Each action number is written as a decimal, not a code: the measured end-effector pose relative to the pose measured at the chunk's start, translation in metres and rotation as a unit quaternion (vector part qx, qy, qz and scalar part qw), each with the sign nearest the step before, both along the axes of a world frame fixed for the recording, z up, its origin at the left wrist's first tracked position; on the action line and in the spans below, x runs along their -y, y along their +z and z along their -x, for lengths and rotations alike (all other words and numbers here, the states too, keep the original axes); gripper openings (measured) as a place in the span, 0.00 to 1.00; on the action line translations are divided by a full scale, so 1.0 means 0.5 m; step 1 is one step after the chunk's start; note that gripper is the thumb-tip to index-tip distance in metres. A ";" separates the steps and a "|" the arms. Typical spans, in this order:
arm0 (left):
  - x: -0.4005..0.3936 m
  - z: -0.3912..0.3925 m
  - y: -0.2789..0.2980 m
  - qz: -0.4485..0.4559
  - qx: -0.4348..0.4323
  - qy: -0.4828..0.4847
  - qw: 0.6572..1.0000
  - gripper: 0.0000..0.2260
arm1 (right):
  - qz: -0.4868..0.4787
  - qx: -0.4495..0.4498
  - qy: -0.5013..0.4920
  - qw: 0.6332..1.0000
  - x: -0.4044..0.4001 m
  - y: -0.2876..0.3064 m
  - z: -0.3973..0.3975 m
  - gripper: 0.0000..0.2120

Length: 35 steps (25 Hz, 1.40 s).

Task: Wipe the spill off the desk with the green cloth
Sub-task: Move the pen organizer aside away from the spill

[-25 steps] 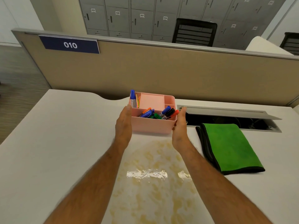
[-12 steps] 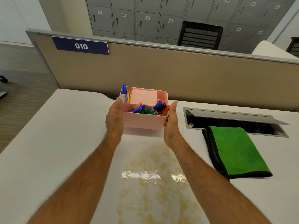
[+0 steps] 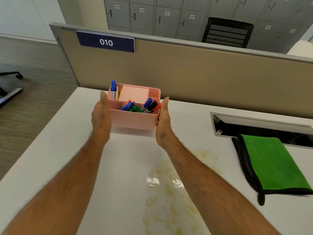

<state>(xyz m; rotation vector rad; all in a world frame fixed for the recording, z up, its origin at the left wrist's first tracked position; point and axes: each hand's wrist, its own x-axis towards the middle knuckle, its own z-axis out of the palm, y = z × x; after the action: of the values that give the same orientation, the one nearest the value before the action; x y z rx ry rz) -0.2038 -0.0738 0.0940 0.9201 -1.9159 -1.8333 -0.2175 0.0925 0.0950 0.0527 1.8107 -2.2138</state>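
A yellowish wet spill (image 3: 171,192) spreads over the white desk (image 3: 59,150) near its front, partly under my right forearm. The folded green cloth (image 3: 272,163) with black edging lies flat at the right, untouched. A pink organiser box (image 3: 135,120) full of markers is held a little above the desk, pressed between my two palms. My left hand (image 3: 100,118) is flat against its left side and my right hand (image 3: 163,122) against its right side.
A beige partition (image 3: 186,73) with a blue "010" sign runs along the desk's far edge. An open cable hatch (image 3: 254,126) with a metal lid sits behind the cloth. The desk's left edge drops to wood flooring; a chair base stands there.
Both hands have carried the pink box to the left and slightly away from the spill. The cloth and spill have stayed in place.
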 end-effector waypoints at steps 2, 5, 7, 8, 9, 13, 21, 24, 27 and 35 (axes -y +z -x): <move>0.028 0.003 -0.005 -0.007 0.002 0.011 1.000 0.40 | -0.014 -0.004 0.006 1.000 0.030 -0.009 -0.001 0.51; 0.061 0.002 -0.016 0.003 0.016 0.022 1.000 0.43 | -0.020 -0.005 0.012 1.000 0.067 -0.022 -0.002 0.58; 0.081 0.002 -0.023 -0.002 0.013 0.023 1.000 0.44 | -0.027 -0.007 0.011 1.000 0.086 -0.026 -0.005 0.58; 0.087 0.002 -0.028 -0.003 0.013 0.028 1.000 0.46 | -0.029 -0.007 0.010 1.000 0.092 -0.027 -0.006 0.56; 0.092 0.003 -0.032 -0.006 0.012 0.030 0.999 0.46 | -0.030 -0.008 0.010 0.999 0.097 -0.029 -0.006 0.55; 0.103 0.005 -0.047 -0.010 0.011 0.030 0.999 0.39 | -0.050 -0.008 0.012 0.999 0.108 -0.034 -0.011 0.48; 0.106 0.001 -0.067 0.024 -0.001 0.012 1.000 0.40 | -0.095 -0.007 0.030 0.995 0.077 -0.016 -0.020 0.34; 0.097 -0.022 -0.083 0.051 0.003 -0.006 0.999 0.46 | -0.071 0.006 0.006 0.997 0.040 -0.005 -0.029 0.28; 0.087 -0.061 -0.101 0.079 -0.001 -0.041 0.996 0.45 | -0.074 0.010 -0.020 0.997 0.016 -0.011 -0.036 0.31; 0.011 -0.152 -0.125 0.317 0.123 -0.158 0.927 0.46 | -0.128 -0.019 -0.027 0.991 -0.135 -0.004 -0.095 0.35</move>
<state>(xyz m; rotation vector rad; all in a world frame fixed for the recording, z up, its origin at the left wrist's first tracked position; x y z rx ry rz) -0.1280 -0.0795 0.0315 0.6610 -2.7029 -1.1117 -0.1702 0.1600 0.0930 0.1136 2.1271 -2.0158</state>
